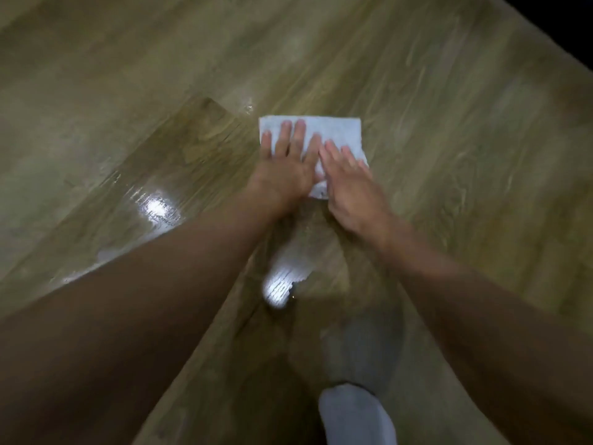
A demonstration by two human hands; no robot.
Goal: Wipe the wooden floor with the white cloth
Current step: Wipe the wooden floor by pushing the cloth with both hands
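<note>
Near the middle of the wooden floor (449, 91) lies the white cloth (337, 131), folded into a rough rectangle and spread flat on the boards. Both hands rest on top of it, palms down. The left hand (285, 168) covers the cloth's left part, its fingers (300, 130) straight and fanned apart, with the tips reaching close to the far edge. The right hand (353, 184) lies over the near right part, its fingers (330, 152) straight and held close together, angled toward the left hand so that the two nearly touch. Neither hand curls round or pinches the fabric; both press on it flat. A small corner of the cloth shows between the two wrists.

Left of the cloth a darker, glossy wet patch (192, 149) runs along the planks, with a bright glare (157, 207) on it. A second glare (282, 285) shines on the wet boards between the two bare forearms. At the bottom edge sits a pale grey fabric-covered shape (356, 415), a foot or a knee; which one cannot be told. The whole view is slightly blurred.
</note>
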